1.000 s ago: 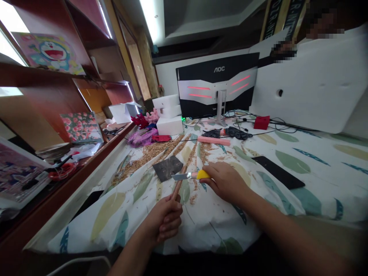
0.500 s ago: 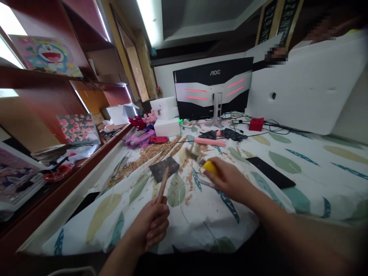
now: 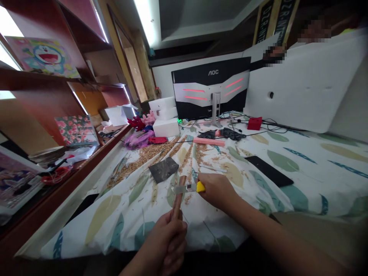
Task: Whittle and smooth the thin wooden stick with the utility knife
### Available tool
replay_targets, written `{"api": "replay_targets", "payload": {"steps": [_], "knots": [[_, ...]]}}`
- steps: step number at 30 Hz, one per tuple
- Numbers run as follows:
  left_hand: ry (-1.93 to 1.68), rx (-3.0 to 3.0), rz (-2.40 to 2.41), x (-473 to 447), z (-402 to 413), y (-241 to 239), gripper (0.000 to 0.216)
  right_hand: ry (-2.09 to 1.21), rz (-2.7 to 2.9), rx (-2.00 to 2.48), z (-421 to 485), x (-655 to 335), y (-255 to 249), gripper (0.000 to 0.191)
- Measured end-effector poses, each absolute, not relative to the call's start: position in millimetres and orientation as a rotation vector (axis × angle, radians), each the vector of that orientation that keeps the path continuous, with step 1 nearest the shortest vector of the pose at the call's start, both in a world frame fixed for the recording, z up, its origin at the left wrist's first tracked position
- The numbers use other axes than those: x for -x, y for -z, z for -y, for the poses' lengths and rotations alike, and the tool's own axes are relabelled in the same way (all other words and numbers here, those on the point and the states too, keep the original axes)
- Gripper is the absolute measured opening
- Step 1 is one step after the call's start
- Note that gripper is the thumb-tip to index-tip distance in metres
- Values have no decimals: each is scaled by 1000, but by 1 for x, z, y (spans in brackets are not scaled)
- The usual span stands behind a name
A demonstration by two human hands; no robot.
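Observation:
My left hand (image 3: pixel 172 237) is closed around the lower end of a wooden stick (image 3: pixel 178 197), which points away from me over the cloth. My right hand (image 3: pixel 215 188) grips the yellow handle of a utility knife (image 3: pixel 200 186). Its blade lies across the stick near the upper part, and whether it cuts into the wood I cannot tell. Just beyond the stick a dark grey square sheet (image 3: pixel 163 169) lies flat. A thin light strip (image 3: pixel 212 168) rests on the cloth behind my right hand.
Wood shavings (image 3: pixel 143 157) are strewn over the leaf-patterned cloth (image 3: pixel 304 172). A black flat panel (image 3: pixel 268 170) lies at right, a pink bar (image 3: pixel 209 142) farther back. Behind stand white foam blocks (image 3: pixel 166 127), a monitor (image 3: pixel 212 88) and a large white board (image 3: pixel 310 88). Shelves (image 3: pixel 37 103) line the left.
The knife has come down and left from beyond the stick onto it. My left hand and the stick have shifted right, off the grey sheet.

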State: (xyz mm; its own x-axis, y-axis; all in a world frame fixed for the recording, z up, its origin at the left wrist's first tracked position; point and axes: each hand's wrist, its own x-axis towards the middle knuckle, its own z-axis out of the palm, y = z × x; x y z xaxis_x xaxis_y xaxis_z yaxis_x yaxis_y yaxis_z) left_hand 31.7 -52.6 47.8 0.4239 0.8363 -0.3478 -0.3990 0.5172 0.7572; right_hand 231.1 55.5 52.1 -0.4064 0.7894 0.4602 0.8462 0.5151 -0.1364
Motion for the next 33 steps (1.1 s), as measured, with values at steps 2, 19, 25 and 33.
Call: {"api": "replay_targets", "payload": {"steps": [2,19,25,33], "knots": [[-838,-611,-776,-35,54,-51,23,214,2294,1352,-57,-230,-50,7],[-1003,-615,-847,-43,66,-57,35,-46,2096,1456,-70,-296,-93,17],[-946,-656,-885,-47,63,-48,32,-62,2430,1229,-39,-225,-70,7],[-909,-640,-839,-51,65,-45,29,126,2378,1295,-51,-234,-60,4]]}}
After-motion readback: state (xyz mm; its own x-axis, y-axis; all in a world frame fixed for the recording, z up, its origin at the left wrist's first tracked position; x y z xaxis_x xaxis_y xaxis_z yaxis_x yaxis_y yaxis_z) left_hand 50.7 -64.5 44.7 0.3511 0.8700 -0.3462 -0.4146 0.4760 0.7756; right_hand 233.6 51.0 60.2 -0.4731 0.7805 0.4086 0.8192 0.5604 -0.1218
